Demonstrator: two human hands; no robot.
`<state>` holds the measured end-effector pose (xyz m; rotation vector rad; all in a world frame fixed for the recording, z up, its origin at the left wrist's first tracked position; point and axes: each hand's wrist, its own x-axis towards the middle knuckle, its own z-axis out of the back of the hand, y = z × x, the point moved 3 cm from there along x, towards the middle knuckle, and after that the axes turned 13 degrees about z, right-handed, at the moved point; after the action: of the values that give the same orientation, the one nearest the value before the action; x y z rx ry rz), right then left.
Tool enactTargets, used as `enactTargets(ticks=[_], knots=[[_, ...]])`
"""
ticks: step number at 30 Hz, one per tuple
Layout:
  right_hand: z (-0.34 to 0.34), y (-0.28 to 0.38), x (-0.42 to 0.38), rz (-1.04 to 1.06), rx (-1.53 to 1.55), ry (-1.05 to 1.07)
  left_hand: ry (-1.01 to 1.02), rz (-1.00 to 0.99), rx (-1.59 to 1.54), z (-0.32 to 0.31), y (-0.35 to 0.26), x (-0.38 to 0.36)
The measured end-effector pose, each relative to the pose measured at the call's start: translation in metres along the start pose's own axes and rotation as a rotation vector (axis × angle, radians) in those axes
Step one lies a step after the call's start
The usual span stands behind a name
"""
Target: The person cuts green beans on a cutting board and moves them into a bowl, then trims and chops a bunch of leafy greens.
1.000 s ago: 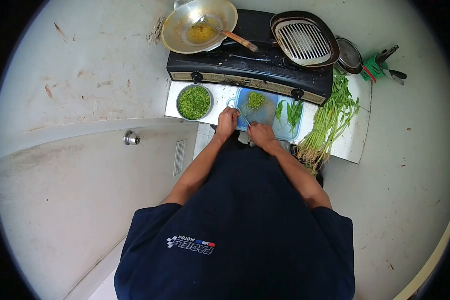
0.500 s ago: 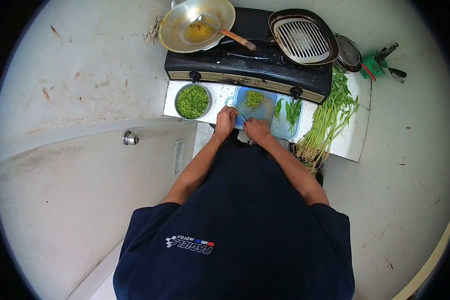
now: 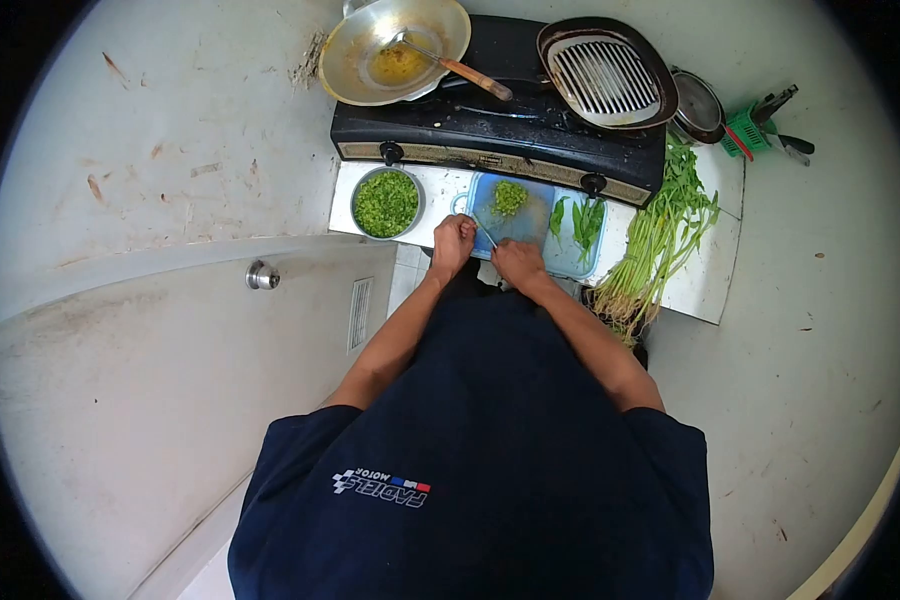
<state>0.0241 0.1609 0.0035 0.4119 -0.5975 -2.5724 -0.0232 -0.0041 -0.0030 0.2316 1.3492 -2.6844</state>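
Observation:
My right hand [image 3: 519,262] is closed around a knife [image 3: 486,234], its thin blade slanting up and left over the near edge of the blue cutting board [image 3: 529,240]. Close by on the left, my left hand [image 3: 454,241] is closed with its fingertips near the blade tip; what it pinches is too small to make out. Chopped greens [image 3: 510,198] lie in a small heap on the board beyond both hands. Some whole green leaves [image 3: 586,223] rest on the board's right side. A round bowl [image 3: 419,215] left of the board is full of chopped greens.
A black stove [image 3: 450,125] stands behind the board, bearing a wok [image 3: 345,75] with a wooden-handled ladle [image 3: 475,78] and a grill pan [image 3: 610,85]. On the right lie long rooted greens [image 3: 655,240], a lidded pot [image 3: 698,105] and a green basket [image 3: 748,135] with knives.
My right hand and the knife have shifted slightly, with the blade a little farther from my left fingertips. My left hand stays almost in place.

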Motion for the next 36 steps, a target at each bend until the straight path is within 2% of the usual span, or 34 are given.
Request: enactTargets(ticks=[5, 8, 11, 26, 36], knots=[[0.003, -0.004, -0.015, 0.026, -0.020, -0.022, 0.010, -0.008, 0.019, 0.002, -0.008, 0.000], [0.000, -0.006, -0.007, -0.079, 0.015, -0.006, 0.037, -0.032, -0.034, 0.001, -0.003, 0.002], [0.002, -0.010, -0.005, -0.040, -0.009, -0.063, 0.060, -0.079, -0.002, 0.005, -0.005, 0.004], [0.002, 0.006, -0.008, -0.036, 0.056, 0.009, 0.083, -0.082, 0.026, 0.006, -0.006, 0.007], [-0.010, 0.005, 0.012, -0.002, -0.003, -0.059, 0.075, -0.120, -0.003, 0.005, -0.001, 0.008]])
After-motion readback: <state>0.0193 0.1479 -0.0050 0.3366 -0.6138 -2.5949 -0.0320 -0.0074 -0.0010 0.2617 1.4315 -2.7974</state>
